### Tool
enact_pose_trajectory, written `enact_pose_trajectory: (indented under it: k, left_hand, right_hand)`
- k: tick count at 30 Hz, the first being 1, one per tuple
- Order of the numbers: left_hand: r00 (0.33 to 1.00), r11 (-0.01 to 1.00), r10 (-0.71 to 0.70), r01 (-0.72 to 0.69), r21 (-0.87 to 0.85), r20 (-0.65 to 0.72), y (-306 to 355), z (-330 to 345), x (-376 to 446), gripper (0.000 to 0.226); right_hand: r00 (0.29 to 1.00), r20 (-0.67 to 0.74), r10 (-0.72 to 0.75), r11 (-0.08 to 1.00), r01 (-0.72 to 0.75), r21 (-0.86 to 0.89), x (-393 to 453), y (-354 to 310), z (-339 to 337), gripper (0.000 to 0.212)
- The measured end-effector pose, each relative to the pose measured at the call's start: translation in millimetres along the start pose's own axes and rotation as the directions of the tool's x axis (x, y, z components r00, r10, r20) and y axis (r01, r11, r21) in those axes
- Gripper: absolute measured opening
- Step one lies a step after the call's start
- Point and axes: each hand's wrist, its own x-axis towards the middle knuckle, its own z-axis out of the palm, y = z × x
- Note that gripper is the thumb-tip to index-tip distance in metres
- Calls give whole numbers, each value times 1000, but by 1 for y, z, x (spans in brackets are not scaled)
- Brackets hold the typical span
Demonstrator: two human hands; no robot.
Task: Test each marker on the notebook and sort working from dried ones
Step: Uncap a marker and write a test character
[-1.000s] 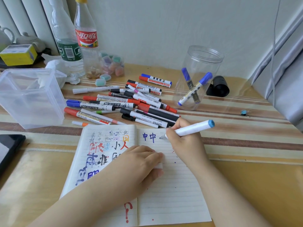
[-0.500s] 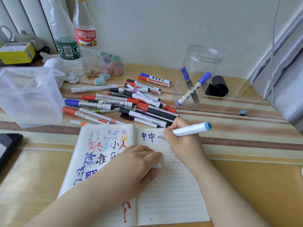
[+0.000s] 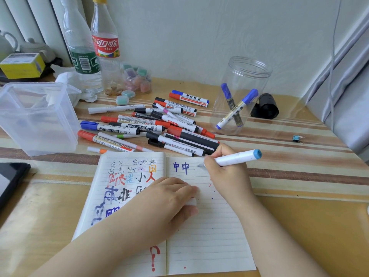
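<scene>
Since a second ago little has shifted: the pen tip sits at the same spot on the page and no new stroke shows beside the two blue characters. Left of both hands stands the clear rectangular plastic box [image 3: 38, 118], seemingly without markers. The left hand [image 3: 167, 202] lies knuckles up across the fold of the open lined notebook [image 3: 209, 236], fingers curled on a small white cap [image 3: 191, 202], pinning the paper flat; it should stay so, or the page will drag. Beyond the hands lies the loose heap of capped whiteboard markers [image 3: 155, 124], probably untested. The right hand [image 3: 227, 172] pinches the white marker with a light-blue end [image 3: 235, 157] low on its barrel, tip touching the top of the right page. A firm, slow stroke on bare paper would judge it fairly. Farther right, the clear round plastic jar [image 3: 242, 96] holds two blue markers.
</scene>
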Motion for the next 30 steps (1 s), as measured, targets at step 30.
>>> enact_pose_trajectory:
  k: [30]
  left_hand:
    - [935,816,-325,201,-542,-141,8,-25,3,12]
  right_hand:
    - [981,153,-116,905,41,423,-22,-41,-6,31]
